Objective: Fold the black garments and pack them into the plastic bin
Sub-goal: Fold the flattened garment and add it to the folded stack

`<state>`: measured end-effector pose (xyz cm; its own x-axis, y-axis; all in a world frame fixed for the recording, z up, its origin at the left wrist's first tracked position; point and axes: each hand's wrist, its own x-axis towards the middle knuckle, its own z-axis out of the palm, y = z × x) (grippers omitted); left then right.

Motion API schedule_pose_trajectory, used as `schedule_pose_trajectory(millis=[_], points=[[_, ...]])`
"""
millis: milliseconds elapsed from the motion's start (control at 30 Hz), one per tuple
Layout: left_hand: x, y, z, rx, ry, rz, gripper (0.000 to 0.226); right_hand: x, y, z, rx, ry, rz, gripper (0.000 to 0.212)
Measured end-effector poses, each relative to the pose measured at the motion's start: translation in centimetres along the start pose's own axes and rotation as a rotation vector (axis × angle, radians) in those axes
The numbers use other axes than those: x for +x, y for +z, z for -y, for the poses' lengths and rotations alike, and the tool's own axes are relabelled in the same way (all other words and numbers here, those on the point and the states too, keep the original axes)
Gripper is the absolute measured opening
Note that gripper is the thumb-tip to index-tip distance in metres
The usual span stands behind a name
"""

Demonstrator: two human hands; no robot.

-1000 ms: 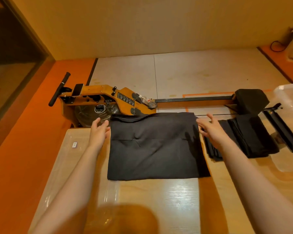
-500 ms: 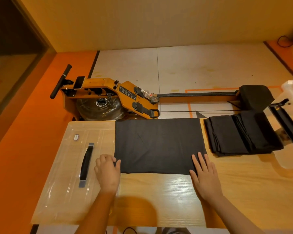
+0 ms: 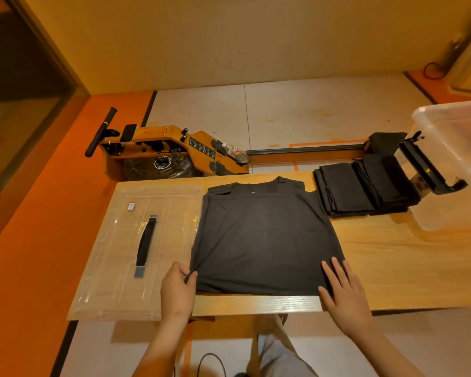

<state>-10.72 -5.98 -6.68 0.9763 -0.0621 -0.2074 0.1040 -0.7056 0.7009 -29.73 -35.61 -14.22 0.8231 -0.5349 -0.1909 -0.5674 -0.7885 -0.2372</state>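
Note:
A black shirt (image 3: 264, 238) lies flat on the wooden table (image 3: 408, 257), its collar toward the far edge and its sides folded in. My left hand (image 3: 178, 289) pinches the shirt's near left corner and pulls the cloth taut. My right hand (image 3: 343, 292) rests with straight fingers on the near right corner. A stack of folded black garments (image 3: 365, 186) sits at the table's far right. Beside it stands the clear plastic bin (image 3: 457, 161), open, with a black latch on its rim.
The bin's clear lid (image 3: 114, 254) with a dark handle lies on the table's left part. A wooden rowing machine (image 3: 174, 153) stands on the floor behind the table. A cable lies on the floor near my legs.
The shirt's upper part now lies unfolded toward the far edge, showing the collar. My left hand went from resting beside the cloth to pinching its near left corner. The view has pulled back.

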Motion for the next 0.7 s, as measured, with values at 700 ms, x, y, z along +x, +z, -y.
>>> schedule_pose_trajectory(millis=[700], points=[[-4.4,-2.0,4.9,-0.329,-0.476,0.214,0.03,-3.0,-2.7,-0.1,0.422,0.62,-0.138,0.025]])
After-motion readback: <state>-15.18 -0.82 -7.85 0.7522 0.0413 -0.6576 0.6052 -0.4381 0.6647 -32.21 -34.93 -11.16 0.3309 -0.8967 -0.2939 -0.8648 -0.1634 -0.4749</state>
